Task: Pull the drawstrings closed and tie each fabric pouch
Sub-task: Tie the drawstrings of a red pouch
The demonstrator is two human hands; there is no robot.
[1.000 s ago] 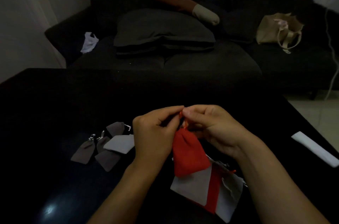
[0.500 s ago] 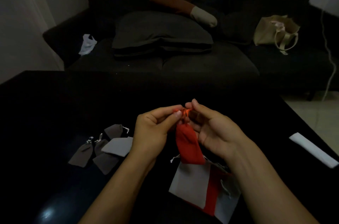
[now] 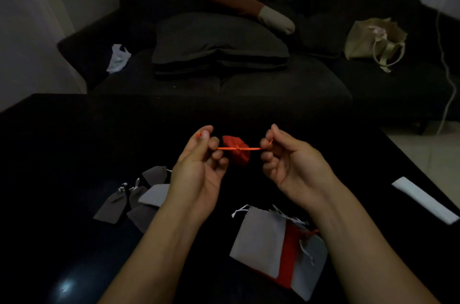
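Pouch: red pouch [image 3: 236,152] hangs in the air btwn my two hands, over the dark table [image 3: 62,154], mouth bunched shut.
Cord: orange drawstring [image 3: 239,148] runs taut & level across the pouch top, small knot at mid-span; I judge the sideways pull is there to cinch that knot down.
Left hand: left hand [image 3: 199,167] pinches one cord end btwn thumb & forefinger, end poking out by the fingertip; other fingers curled loosely.
Right hand: right hand [image 3: 291,164] pinches the other end, fingers curled in, palm toward me.
Why aloft: held off the table so both ends can be drawn apart w/o snagging, I reckon.
Done pile: dark grey pouches [image 3: 132,201] lie in a cluster left of my left forearm, necks look gathered.
To-do pile: flat grey-and-red stack [image 3: 276,246] near my right forearm, white strings loose.
Other: white strip [image 3: 423,199] at the table's right edge.
Vs 0.5 s ago: hands were touching at the pouch neck w/ pouch hanging below; now they're apart, cord stretched, pouch swung up btwn them.
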